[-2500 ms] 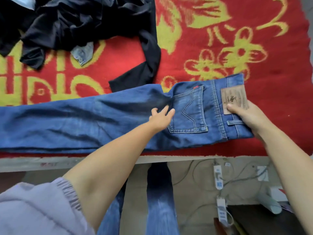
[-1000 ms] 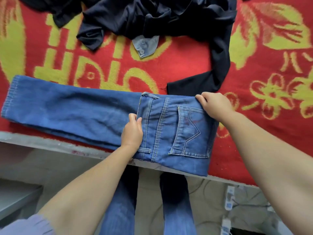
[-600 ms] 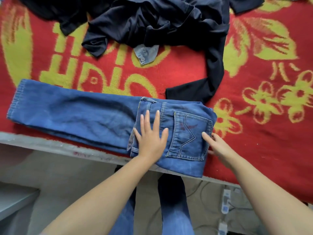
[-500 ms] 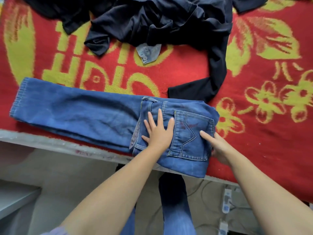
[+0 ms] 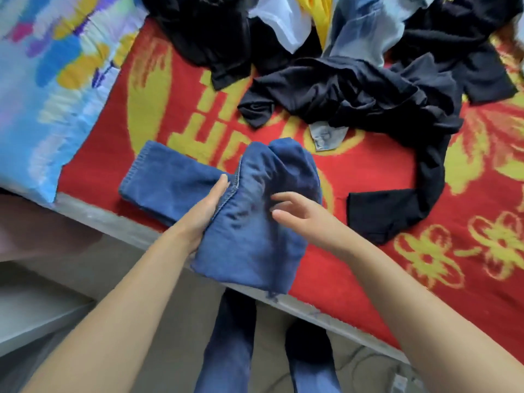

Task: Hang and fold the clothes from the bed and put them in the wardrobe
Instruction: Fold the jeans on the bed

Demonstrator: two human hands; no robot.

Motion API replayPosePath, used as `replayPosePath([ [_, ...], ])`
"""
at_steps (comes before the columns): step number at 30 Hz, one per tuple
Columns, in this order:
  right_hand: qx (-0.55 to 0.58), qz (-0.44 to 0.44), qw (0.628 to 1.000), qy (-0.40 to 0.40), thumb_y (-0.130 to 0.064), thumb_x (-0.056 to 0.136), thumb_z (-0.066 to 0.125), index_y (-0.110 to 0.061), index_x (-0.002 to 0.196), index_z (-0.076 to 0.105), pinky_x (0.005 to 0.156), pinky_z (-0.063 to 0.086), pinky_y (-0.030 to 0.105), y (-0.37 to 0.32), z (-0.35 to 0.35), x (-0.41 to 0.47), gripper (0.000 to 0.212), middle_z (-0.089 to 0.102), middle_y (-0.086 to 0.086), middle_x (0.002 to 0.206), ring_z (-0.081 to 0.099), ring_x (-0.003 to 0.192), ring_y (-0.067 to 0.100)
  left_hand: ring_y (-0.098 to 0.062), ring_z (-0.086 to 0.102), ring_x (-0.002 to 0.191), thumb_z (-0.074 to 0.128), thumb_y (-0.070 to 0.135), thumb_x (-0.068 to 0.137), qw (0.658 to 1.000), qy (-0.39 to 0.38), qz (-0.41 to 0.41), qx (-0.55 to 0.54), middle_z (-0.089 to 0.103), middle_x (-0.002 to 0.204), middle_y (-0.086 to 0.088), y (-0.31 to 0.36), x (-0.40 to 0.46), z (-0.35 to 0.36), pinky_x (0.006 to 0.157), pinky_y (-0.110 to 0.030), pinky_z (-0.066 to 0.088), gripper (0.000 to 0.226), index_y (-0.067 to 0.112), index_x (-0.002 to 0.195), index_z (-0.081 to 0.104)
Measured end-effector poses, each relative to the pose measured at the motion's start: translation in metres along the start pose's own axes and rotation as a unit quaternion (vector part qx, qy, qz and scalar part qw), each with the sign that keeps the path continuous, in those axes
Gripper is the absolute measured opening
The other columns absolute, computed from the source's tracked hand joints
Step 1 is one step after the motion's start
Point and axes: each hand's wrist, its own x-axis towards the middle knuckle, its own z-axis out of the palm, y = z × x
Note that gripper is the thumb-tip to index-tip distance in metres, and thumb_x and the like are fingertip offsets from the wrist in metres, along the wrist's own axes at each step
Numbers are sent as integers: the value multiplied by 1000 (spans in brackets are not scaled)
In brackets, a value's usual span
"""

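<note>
At the near edge of the bed (image 5: 326,313), the blue jeans (image 5: 249,222) lie partly folded on the red and yellow blanket (image 5: 368,177), their bulky folded end hanging a little over the edge toward the person. The left hand (image 5: 207,211) is on the left side of the jeans, its fingers straight and close together along a stitched seam, with the lower part of the hand tucked under the folded cloth; whether the thumb grips from beneath cannot be told. The right hand (image 5: 300,214) is on the right side of the jeans, fingers spread and loosely bent, their tips at the denim; the frame is blurred there, so whether they touch it is unclear. To the left of the jeans, the hemmed leg ends lie flat on the blanket. Just right of the jeans lies a black sleeve (image 5: 377,214), trailing back from a heap of dark clothes (image 5: 354,95) beyond the jeans. A small pale denim cuff (image 5: 326,137) pokes out from under that heap. Farther still, behind the jeans, lie light blue, white and yellow garments (image 5: 334,21). Far left of the jeans sits a many-coloured quilt (image 5: 51,80).
</note>
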Motion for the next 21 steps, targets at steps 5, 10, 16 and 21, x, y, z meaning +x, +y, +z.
replayPosePath([
  [5, -202, -30, 962, 182, -12, 94, 55, -3, 129, 52, 103, 31, 27, -13, 24, 88, 37, 55, 13, 129, 47, 125, 26, -18, 49, 127, 63, 53, 83, 885, 188, -36, 425, 51, 140, -1, -4, 19, -103, 109, -33, 35, 71, 17, 141, 41],
  [10, -307, 12, 942, 137, -43, 95, 51, -13, 142, 36, 103, 33, 38, -19, 53, 173, 58, 45, 10, 139, 41, 129, 28, -34, 57, 102, 61, 51, 86, 858, 277, -47, 430, 61, 104, -12, -51, 31, -118, 78, -36, 42, 48, 8, 104, 46],
  [16, -420, 42, 890, 170, -63, 93, 38, -16, 99, 57, 59, 32, 34, -12, 61, 231, 51, 63, 8, 90, 57, 84, 32, -19, 43, 56, 58, 62, 80, 825, 367, 50, 427, 44, 57, 11, -62, 20, -119, 47, -25, 25, 51, 17, 81, 35],
  [21, -453, 114, 875, 124, -59, 95, 37, -18, 89, 47, 66, 33, 34, -2, 57, 251, 42, 65, 15, 102, 57, 92, 34, -32, 62, 89, 52, 67, 82, 806, 362, -34, 467, 66, 94, -6, -73, 35, -123, 62, -35, 40, 57, 15, 100, 38],
])
